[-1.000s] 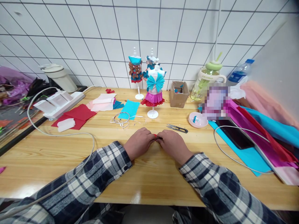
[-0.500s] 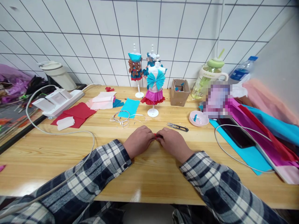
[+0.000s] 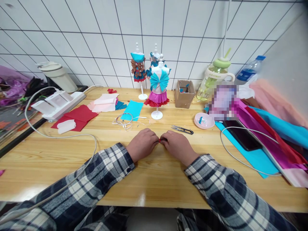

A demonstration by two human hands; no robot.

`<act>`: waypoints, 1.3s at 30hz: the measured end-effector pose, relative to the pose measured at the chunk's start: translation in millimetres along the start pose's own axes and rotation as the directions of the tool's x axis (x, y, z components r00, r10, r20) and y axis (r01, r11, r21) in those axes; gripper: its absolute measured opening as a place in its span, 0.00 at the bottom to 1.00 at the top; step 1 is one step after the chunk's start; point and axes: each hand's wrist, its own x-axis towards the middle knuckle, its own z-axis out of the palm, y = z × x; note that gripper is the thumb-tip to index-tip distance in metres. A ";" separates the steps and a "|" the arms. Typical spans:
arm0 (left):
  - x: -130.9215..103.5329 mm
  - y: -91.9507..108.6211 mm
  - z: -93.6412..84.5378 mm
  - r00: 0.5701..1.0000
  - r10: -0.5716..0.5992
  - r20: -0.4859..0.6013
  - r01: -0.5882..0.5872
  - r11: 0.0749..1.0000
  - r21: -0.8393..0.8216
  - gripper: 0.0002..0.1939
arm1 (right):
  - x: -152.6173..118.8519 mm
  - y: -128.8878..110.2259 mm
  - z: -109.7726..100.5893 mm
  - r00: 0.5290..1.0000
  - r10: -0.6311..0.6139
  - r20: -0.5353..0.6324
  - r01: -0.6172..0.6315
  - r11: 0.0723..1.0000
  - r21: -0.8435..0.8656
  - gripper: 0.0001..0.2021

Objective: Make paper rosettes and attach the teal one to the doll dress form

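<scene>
Person's L hand [image 3: 143, 145] and R hand [image 3: 178, 146] meet over the pale wood-grain worktop [image 3: 154, 189], approx. mid-front. Both grips are narrow, fingertips pinched on a small red piece [image 3: 159, 141], thin paper or fabric, can't tell which; only a sliver shows btwn them, rest hidden.

Main risk, prob.: w/ both hands so close, an uneven pull could tear or crease the piece, or a fingertip slip could let a fold spring open. Fingers also cover most of it, so a misaligned edge might go unseen.

Open-bladed black-and-silver thread snips [image 3: 182, 129] lie just beyond the R hand; a careless reach could nick a finger. Long white power cable [image 3: 95, 144] runs over the L plaid sleeve [image 3: 113, 163]; a quick arm move might snag it. White mini dress form w/ turquoise bow and magenta-red skirt [image 3: 157, 96] stands upright behind the hands, apart; a forward knock could tip it.
</scene>
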 end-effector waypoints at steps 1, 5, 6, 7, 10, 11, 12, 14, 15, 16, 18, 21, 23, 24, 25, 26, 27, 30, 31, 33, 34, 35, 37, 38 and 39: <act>-0.4 0.0 0.4 1.000 -0.014 0.000 0.014 1.000 0.007 0.13 | 0.0 0.5 0.2 1.000 0.002 -0.001 -0.002 1.000 0.000 0.09; -0.8 -0.3 1.0 0.999 -0.033 0.018 0.032 0.999 0.028 0.12 | 0.6 1.5 1.3 1.000 0.007 -0.004 -0.007 1.000 0.006 0.09; -0.5 -0.3 0.6 0.999 -0.026 0.029 0.025 0.999 0.033 0.12 | 0.8 1.4 1.7 1.000 0.008 -0.006 -0.008 1.000 0.008 0.08; -0.1 -0.2 0.1 0.999 -0.020 0.039 0.018 0.999 0.036 0.12 | 1.1 1.2 2.2 1.000 0.009 -0.012 -0.009 1.000 0.015 0.08; 0.5 0.3 -1.2 0.999 -0.023 0.042 0.021 0.999 0.035 0.13 | 1.5 0.5 3.1 0.999 0.011 -0.035 -0.009 0.999 0.049 0.07; 0.5 0.4 -1.4 0.999 -0.025 0.040 0.024 0.999 0.033 0.13 | 1.5 0.4 3.2 0.999 0.010 -0.034 -0.008 0.998 0.055 0.07; 0.3 0.6 -1.3 0.999 -0.028 0.038 0.027 0.999 0.032 0.13 | 1.6 0.4 3.2 1.000 0.009 -0.030 -0.008 0.998 0.055 0.07; -0.2 0.7 -0.6 0.999 -0.039 0.036 0.038 0.999 0.030 0.14 | 1.6 0.8 3.2 1.000 0.009 -0.014 -0.008 0.999 0.045 0.08; -0.4 0.7 -0.2 0.998 -0.048 0.032 0.048 0.999 0.026 0.14 | 1.7 1.2 3.1 1.000 0.008 -0.009 -0.008 0.999 0.041 0.08; -0.6 0.6 0.3 0.998 -0.056 0.026 0.056 0.998 0.021 0.14 | 1.8 1.6 3.1 1.000 0.006 -0.007 -0.006 0.999 0.040 0.08; -0.6 0.5 0.9 0.998 -0.061 0.019 0.061 0.998 0.010 0.14 | 2.1 2.3 3.1 1.000 0.000 -0.007 0.000 0.999 0.042 0.09; 0.2 0.6 1.2 0.997 -0.069 0.033 0.068 0.998 0.012 0.14 | 2.2 2.0 2.8 1.000 -0.003 -0.009 0.003 0.999 0.045 0.08; 0.8 0.8 1.0 0.996 -0.087 0.036 0.086 0.996 0.025 0.13 | 2.1 0.8 2.2 1.000 -0.001 -0.020 0.002 0.999 0.039 0.08; 0.9 1.1 0.7 0.995 -0.093 0.031 0.091 0.995 0.035 0.13 | 1.9 0.0 1.7 0.999 -0.007 -0.034 0.008 0.999 0.035 0.09; 0.9 1.4 0.3 0.995 -0.092 0.027 0.091 0.995 0.043 0.12 | 1.7 -0.8 1.1 0.998 -0.017 -0.053 0.018 0.999 0.032 0.09; 0.6 1.7 -0.3 0.996 -0.087 0.022 0.086 0.995 0.050 0.12 | 1.4 -1.5 0.3 0.997 -0.030 -0.070 0.032 0.999 0.030 0.09; 0.2 2.1 -1.1 0.997 -0.081 0.015 0.080 0.995 0.053 0.13 | 1.0 -2.0 -0.7 0.996 -0.043 -0.079 0.045 0.999 0.025 0.09; -1.9 3.6 -3.9 0.996 -0.079 -0.050 0.080 0.996 0.029 0.13 | -0.8 -2.4 -3.9 0.996 -0.055 -0.064 0.053 0.998 -0.032 0.11; -2.8 4.1 -4.6 0.993 -0.079 -0.082 0.081 0.997 0.018 0.14 | -1.4 -2.3 -4.9 0.997 -0.056 -0.057 0.052 0.997 -0.061 0.11; -4.2 4.8 -5.2 0.988 -0.079 -0.136 0.081 0.997 0.008 0.15 | -2.6 -2.2 -6.4 0.996 -0.064 -0.060 0.058 0.993 -0.107 0.11; -4.7 4.9 -5.2 0.985 -0.078 -0.153 0.080 0.997 0.010 0.14 | -2.9 -2.3 -6.8 0.996 -0.072 -0.061 0.064 0.991 -0.117 0.11; -5.1 5.0 -5.1 0.983 -0.077 -0.165 0.081 0.997 0.015 0.12 | -3.1 -2.5 -6.9 0.995 -0.079 -0.057 0.072 0.990 -0.120 0.11; -5.5 4.9 -4.9 0.980 -0.078 -0.184 0.084 0.996 0.023 0.10 | -3.1 -3.3 -6.6 0.995 -0.089 -0.047 0.083 0.990 -0.111 0.11; -5.6 4.7 -5.0 0.978 -0.079 -0.193 0.085 0.996 0.023 0.10 | -2.9 -3.6 -6.3 0.995 -0.092 -0.042 0.087 0.991 -0.104 0.11; -5.6 4.4 -5.3 0.976 -0.082 -0.200 0.087 0.996 0.020 0.10 | -2.7 -3.8 -6.1 0.995 -0.095 -0.036 0.091 0.991 -0.096 0.11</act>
